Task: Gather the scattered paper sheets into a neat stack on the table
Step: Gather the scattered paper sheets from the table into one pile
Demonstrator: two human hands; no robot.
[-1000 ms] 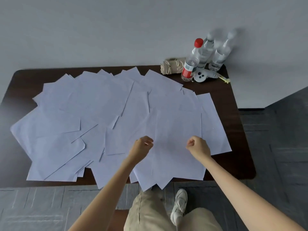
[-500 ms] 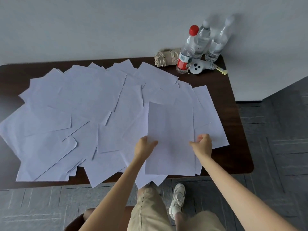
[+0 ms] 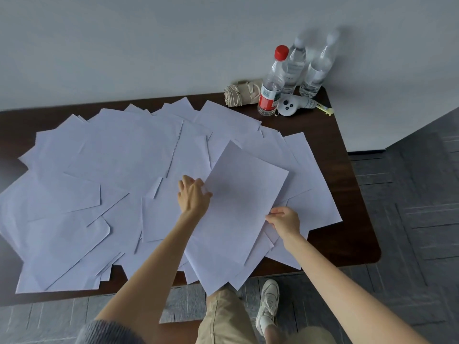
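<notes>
Several white paper sheets [image 3: 119, 170] lie scattered and overlapping across the dark brown table [image 3: 352, 224]. One sheet [image 3: 243, 207] is on top near the front right, tilted with its far corner to the upper left and its near corner past the table's front edge. My right hand [image 3: 284, 220] pinches this sheet's right edge. My left hand [image 3: 192, 194] rests at the sheet's left edge with fingers spread, flat on the sheets beside it; whether it grips the sheet is unclear.
At the table's back right corner stand three water bottles, one with a red cap [image 3: 272, 88], next to a folded beige umbrella [image 3: 239, 93] and a small white device [image 3: 289, 106]. A grey wall rises behind. My legs and a shoe [image 3: 268, 306] are below the front edge.
Both hands picked one sheet off the pile and turned it clockwise to a tilt. My left hand shifted up and left to the sheet's side; the right hand keeps its hold on the right edge.
</notes>
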